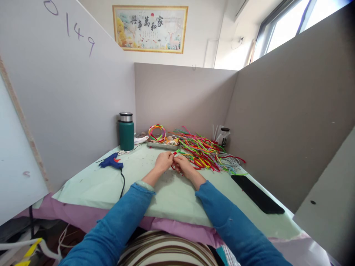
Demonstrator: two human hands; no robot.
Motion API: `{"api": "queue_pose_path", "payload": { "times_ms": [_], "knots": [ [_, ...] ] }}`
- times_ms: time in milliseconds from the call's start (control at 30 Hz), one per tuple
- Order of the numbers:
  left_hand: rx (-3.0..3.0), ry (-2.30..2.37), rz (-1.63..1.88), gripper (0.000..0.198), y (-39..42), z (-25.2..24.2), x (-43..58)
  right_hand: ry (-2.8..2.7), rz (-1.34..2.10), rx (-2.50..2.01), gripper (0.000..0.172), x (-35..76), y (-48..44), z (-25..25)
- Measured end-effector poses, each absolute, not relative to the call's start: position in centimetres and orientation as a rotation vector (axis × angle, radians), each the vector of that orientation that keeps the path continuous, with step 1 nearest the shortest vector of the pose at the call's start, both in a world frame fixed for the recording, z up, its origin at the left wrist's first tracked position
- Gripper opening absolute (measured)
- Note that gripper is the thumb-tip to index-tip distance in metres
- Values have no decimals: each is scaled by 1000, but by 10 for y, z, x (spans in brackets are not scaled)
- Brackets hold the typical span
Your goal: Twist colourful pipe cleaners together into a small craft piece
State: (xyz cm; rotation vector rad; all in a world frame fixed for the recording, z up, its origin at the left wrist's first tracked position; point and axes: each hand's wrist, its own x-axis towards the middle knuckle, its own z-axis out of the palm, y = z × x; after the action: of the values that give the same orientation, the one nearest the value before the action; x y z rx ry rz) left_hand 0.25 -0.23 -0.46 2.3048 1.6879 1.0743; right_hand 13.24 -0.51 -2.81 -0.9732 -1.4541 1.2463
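Observation:
My left hand (164, 161) and my right hand (183, 164) meet above the middle of the pale green table cover. Between them is a small red and green cord piece (176, 152), its green end sticking out past the fingertips. My left fingers are pinched on it. The right fingers are curled close beside, touching the same piece; its lower part is mostly hidden by the hands. Just behind them lies a large tangled pile of colourful cords (203, 147).
A blue glue gun (111, 161) with a black cable lies left; a green bottle (126, 133) stands behind it. A metal tray (163, 145) holds a colourful ring (157, 127). A black phone-like slab (257, 194) lies right. Partitions surround the table.

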Motion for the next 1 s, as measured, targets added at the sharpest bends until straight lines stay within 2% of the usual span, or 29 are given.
{"api": "queue_pose_path", "payload": {
  "times_ms": [233, 367, 667, 1000],
  "knots": [
    [2323, 1647, 1099, 32, 1, -6, 3, -1444, 1190, -953, 20, 134, -2, -28],
    [2322, 1630, 1091, 32, 2, -7, 3, -1387, 1092, -999, 14, 134, -3, -27],
    [2272, 1634, 1087, 32, -1, -4, 3, -1510, 1167, -1044, 10, 131, -8, -26],
    [2268, 1647, 1117, 33, 0, -4, 2, -1562, 1160, -1031, 17, 131, -15, -23]
  ]
}}
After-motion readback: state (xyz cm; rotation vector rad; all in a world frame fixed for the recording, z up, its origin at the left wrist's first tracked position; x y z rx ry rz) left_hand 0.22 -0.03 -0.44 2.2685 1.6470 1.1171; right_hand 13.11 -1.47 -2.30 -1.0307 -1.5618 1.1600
